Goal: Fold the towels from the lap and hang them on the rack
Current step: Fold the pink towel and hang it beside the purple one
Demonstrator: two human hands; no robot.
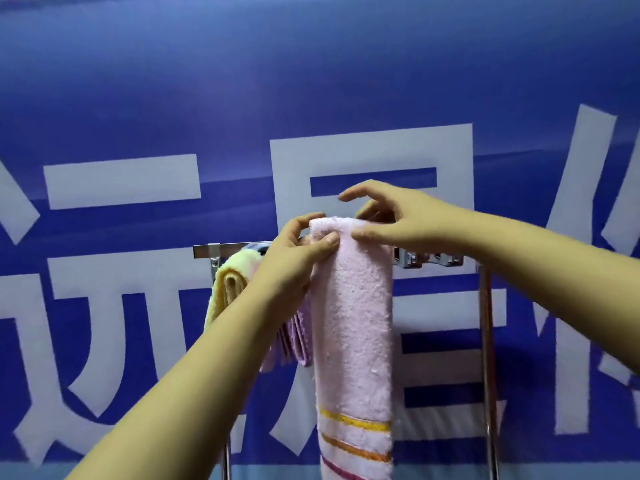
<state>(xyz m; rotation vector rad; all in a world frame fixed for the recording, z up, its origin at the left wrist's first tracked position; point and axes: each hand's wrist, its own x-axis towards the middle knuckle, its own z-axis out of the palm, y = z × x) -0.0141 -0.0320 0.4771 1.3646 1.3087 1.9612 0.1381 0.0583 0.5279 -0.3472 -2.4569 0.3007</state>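
- Fingers (pixel 325 245) of the left hand (pixel 294 258) pinch the left edge of the pale pink terry towel with striped hem (pixel 351 323) at its fold over the chrome bar rack (pixel 429 259); a tug here could drag it sideways into its neighbours.
- Left of it, the folded yellow towel (pixel 227 289) and a lilac folded towel (pixel 299 337) hang close and could get nudged off.
- Pink towel hangs long in front; uneven weight may slide it down.
- Right hand (pixel 398 220) rests spread on the top, thumb pressing, fingers apart; letting go early risks a slip.
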